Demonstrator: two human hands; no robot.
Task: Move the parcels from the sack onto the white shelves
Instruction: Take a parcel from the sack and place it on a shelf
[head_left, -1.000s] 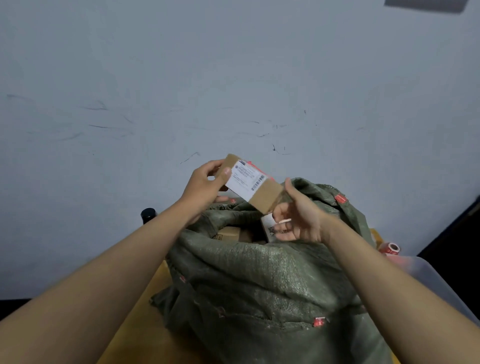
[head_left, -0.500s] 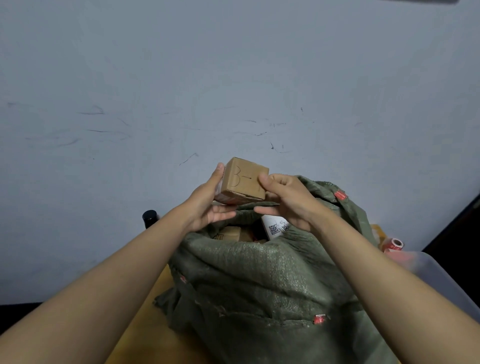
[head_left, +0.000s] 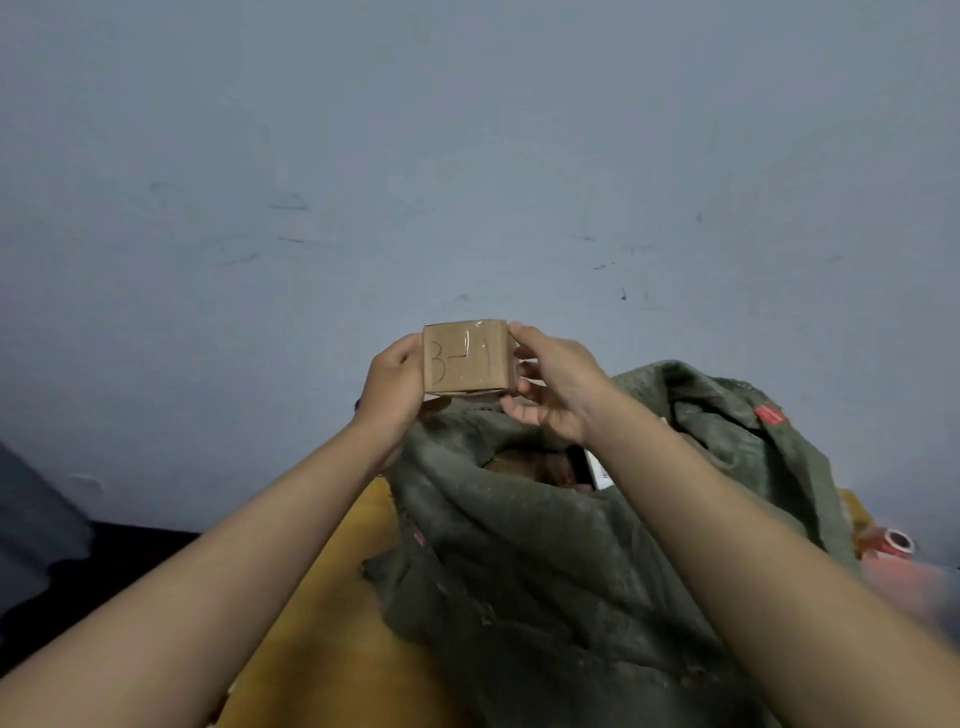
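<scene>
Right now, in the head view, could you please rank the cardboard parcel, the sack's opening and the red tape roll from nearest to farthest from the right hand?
1. Cardboard parcel: in the right hand's grip, the left hand on its other side.
2. Sack opening: just below the hand.
3. Red tape roll: far off to the right, beyond the green sack.

Both hands — left hand (head_left: 393, 382), right hand (head_left: 553, 387) — grip parcel (head_left: 464, 358) above sack (head_left: 571, 545).

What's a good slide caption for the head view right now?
Both hands, left hand and right hand, hold a small cardboard parcel marked "3-1" above the open green sack.
</scene>
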